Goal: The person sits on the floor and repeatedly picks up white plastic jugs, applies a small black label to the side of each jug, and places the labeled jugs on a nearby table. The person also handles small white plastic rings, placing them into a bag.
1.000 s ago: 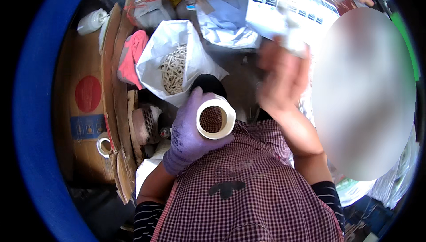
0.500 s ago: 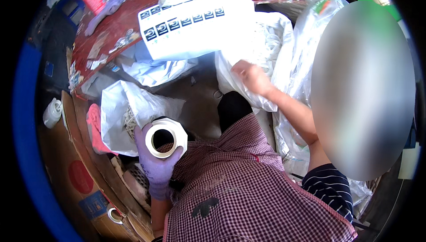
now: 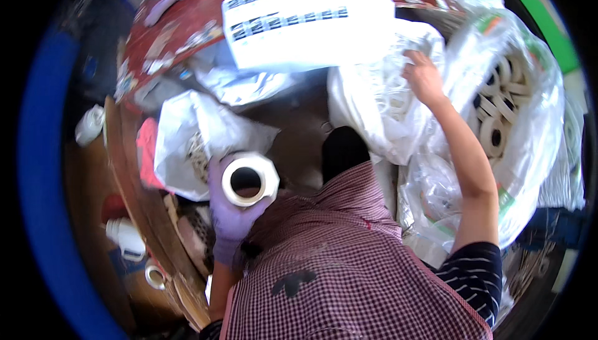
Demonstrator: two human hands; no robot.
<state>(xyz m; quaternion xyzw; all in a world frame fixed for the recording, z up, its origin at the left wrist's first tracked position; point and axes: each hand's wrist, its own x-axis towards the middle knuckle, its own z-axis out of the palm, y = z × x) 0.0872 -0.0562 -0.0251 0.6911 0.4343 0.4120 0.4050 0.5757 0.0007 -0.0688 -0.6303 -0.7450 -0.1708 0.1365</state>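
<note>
My left hand (image 3: pixel 232 221), in a purple glove, is closed around a white plastic pipe fitting (image 3: pixel 266 177) with a many-sided rim and a round opening facing up. It is held above my lap, beside a white bag (image 3: pixel 177 134) with small off-white pieces inside. My bare right hand (image 3: pixel 425 79) is over an open white bag (image 3: pixel 358 97) of thin white rings (image 3: pixel 393 100). Its fingers are bent and drawn together at the rings. Whatever they may pinch is too small and blurred to make out.
A red table (image 3: pixel 180 19) at the back bears a white sheet (image 3: pixel 299 44) with dark printed squares. On the right, a clear bag (image 3: pixel 529 153) holds several white fittings (image 3: pixel 492 134). A wooden edge (image 3: pixel 134 190) and white jug (image 3: pixel 126 239) stand left.
My right hand has moved right and deeper over the bag of rings. The left hand still holds the fitting. The view has shifted, and the bag of fittings on the right now shows.
</note>
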